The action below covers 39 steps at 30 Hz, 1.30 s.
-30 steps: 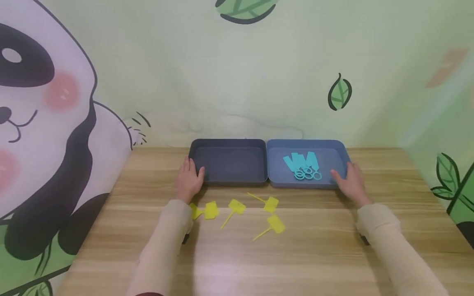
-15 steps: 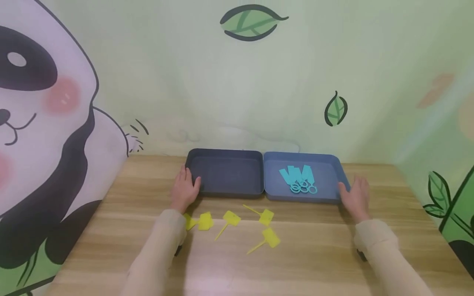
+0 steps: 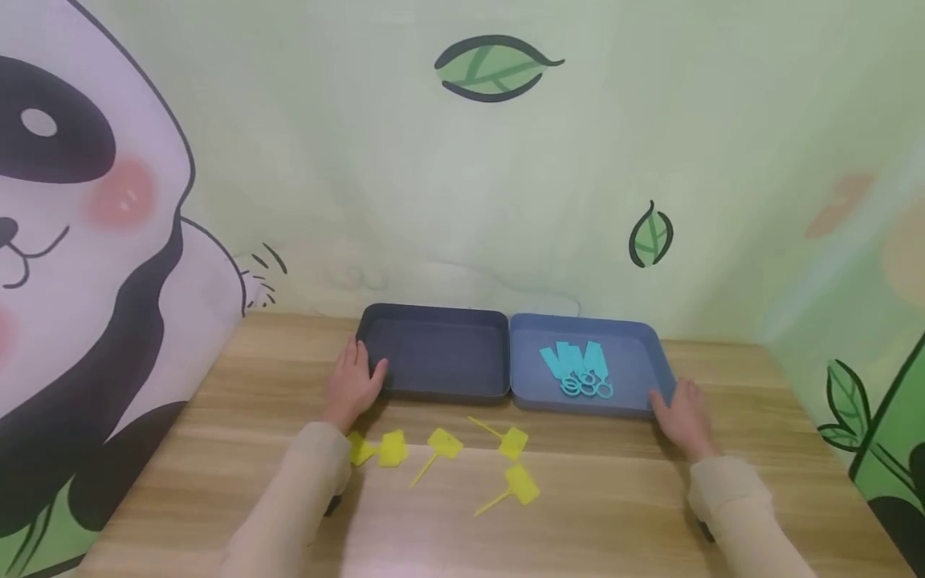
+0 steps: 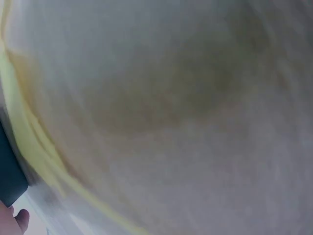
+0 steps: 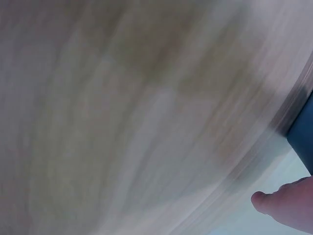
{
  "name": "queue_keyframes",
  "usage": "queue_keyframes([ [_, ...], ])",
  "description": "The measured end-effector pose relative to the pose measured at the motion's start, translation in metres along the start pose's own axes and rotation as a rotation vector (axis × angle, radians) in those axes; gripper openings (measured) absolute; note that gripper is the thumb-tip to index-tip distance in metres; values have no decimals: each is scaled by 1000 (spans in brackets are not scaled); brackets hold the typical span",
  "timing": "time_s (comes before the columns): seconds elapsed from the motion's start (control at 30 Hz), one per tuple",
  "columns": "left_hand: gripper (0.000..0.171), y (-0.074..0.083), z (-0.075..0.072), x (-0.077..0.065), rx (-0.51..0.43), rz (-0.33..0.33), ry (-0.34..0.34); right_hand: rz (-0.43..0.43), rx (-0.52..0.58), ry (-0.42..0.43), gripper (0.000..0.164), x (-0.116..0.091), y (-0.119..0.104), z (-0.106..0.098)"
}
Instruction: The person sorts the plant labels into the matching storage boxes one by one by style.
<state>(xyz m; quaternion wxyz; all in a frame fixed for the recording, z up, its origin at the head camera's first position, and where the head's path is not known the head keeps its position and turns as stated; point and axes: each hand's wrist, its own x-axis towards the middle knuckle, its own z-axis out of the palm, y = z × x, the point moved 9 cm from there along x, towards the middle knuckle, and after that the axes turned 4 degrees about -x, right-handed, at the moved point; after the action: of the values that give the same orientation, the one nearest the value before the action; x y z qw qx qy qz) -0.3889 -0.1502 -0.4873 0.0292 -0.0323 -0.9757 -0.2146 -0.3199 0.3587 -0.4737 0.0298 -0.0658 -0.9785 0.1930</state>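
Wood grain marks the worktop (image 3: 578, 514), where a near-black rectangular tray (image 3: 433, 353) and a blue rectangular tray (image 3: 632, 369) sit side by side. The left hand (image 3: 352, 385) and right hand (image 3: 684, 414) touch their outer ends — fingers extended, clasping neither.

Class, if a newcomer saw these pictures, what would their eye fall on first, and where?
Probably the huge painted panda, left in the head view. Next, the dark tray and blue tray, side by side, left hand and right hand at their outer ends, turquoise tags in the blue one. Yellow tags lie in front.
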Motion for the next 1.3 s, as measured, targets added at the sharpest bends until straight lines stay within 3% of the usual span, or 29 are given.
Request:
queue_keyframes([
  [0.2,74,-7,-5,-3,-85,-16,-46,17,1,-27,65,-3,1,11],
  [0.47,68,14,-42,0,-111,95,59,39,7,-49,65,-3,7,12],
  [0.63,63,24,-59,-9,-77,115,15,23,14,-13,63,0,4,9],
  [0.73,51,26,-65,-16,-86,124,-6,33,20,-23,64,1,5,9],
  [0.8,39,26,-65,-21,-81,135,-46,36,25,-27,65,2,6,8],
  [0.9,30,24,-59,-30,1,158,-165,42,32,-30,65,4,4,4],
  [1.03,37,16,-45,-42,69,158,-348,53,28,-35,65,8,1,-1],
  [1.17,47,5,-30,-53,43,123,-453,75,21,-58,66,7,2,0],
  [1.3,50,-6,-17,-64,74,62,-516,96,28,-97,67,1,3,6],
])
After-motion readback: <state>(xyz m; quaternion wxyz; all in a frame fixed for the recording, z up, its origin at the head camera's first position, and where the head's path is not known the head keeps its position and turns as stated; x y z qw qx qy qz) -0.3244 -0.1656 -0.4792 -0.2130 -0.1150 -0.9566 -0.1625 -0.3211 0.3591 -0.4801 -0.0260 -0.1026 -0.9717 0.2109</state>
